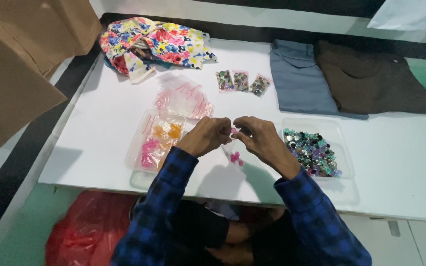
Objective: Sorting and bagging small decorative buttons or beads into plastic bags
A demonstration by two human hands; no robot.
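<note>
Between my two hands, just above the counter, hangs a small clear bag with pink buttons in its bottom. My left hand and right hand pinch its top edge, fingers clenched on the plastic. I judge I am at the sealing step; pressing the strip shut calls for even pressure along it. Filled pink and orange bags lie in the tray at left, mixed buttons in the tub at right.

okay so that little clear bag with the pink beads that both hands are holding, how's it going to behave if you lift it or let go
The small clear bag hangs limp between the left hand and right hand, so it is probably floppy. Only a few pink beads sit at its bottom, so likely very light. If its top is open, they might spill and roll.
</note>
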